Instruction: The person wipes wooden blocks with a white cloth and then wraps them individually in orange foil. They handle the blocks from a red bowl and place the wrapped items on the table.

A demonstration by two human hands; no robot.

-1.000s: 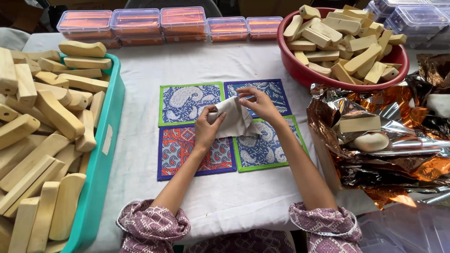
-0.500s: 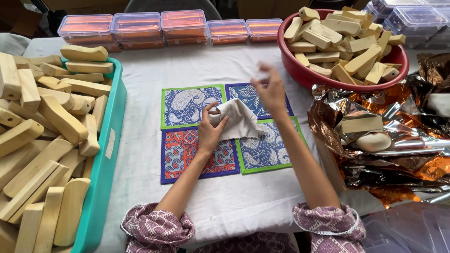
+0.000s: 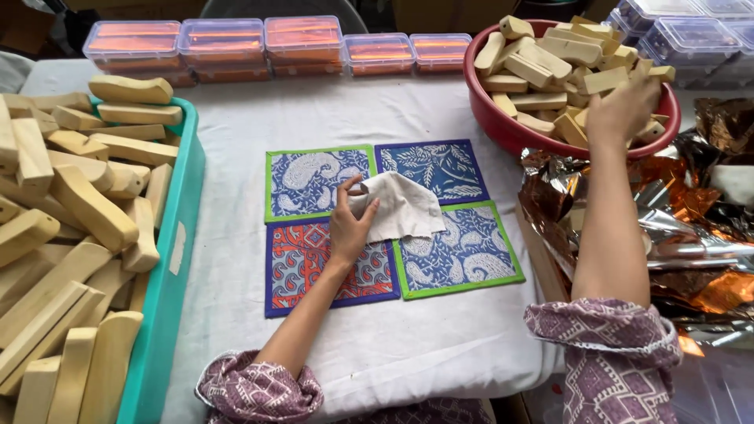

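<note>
A white cloth is pinched between the thumb and fingers of the left hand over four patterned mats. Wooden blocks in a red bowl are reached by the right hand; its finger state cannot be told.

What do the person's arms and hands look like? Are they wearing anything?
Both arms are bare from the elbows down. The left hand and right hand wear no gloves, and no rings or watch show. Each sleeve is pushed up to the elbow: purple and pink cloth with a white pattern, left sleeve, right sleeve.
</note>
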